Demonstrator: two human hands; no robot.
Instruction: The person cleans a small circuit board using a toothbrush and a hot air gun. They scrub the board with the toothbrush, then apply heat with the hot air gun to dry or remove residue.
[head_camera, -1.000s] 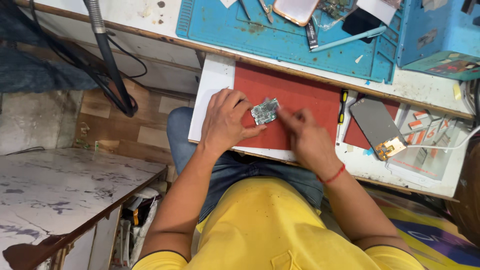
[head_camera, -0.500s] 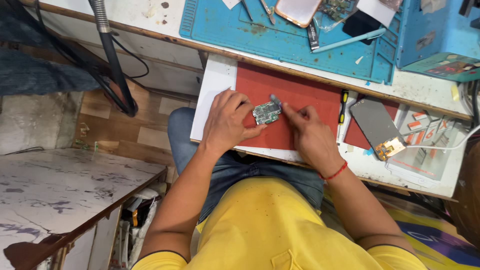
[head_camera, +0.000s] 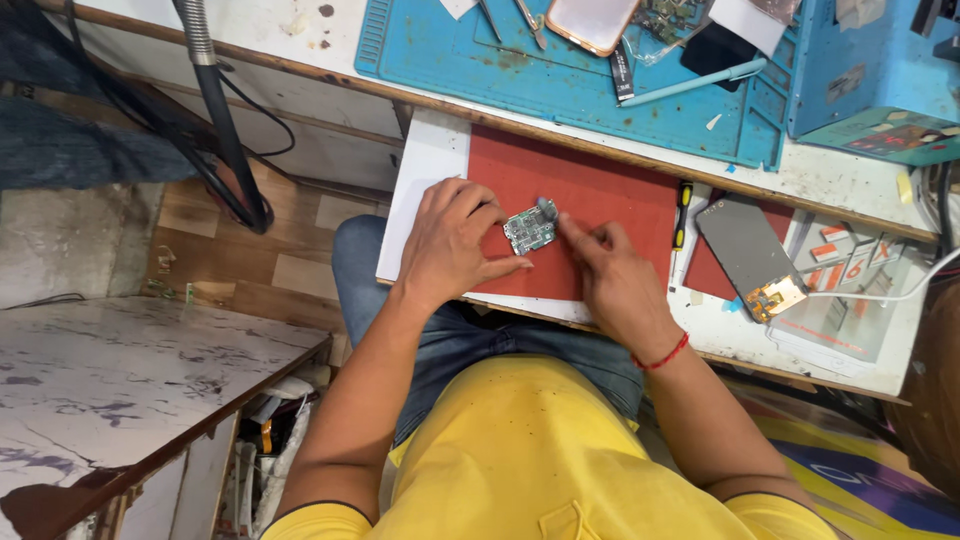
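A small green circuit board (head_camera: 529, 230) rests on a red mat (head_camera: 610, 190) laid over a white pull-out tray (head_camera: 425, 165). My left hand (head_camera: 450, 245) pinches the board's left edge between thumb and fingers. My right hand (head_camera: 615, 285) comes in from the right, its forefinger tip touching the board's upper right corner. A red thread band circles that wrist.
A phone screen panel (head_camera: 750, 255) with an orange flex lies right of the mat, beside a yellow-black screwdriver (head_camera: 682, 212). Behind, a blue work mat (head_camera: 560, 70) carries tweezers, a phone and a light blue pen (head_camera: 695, 85). A black gooseneck arm (head_camera: 215, 100) stands left.
The board has stayed on the red mat while both hands shifted slightly around it; my left hand's fingers have closed in on its left edge and the right forefinger now touches its corner.
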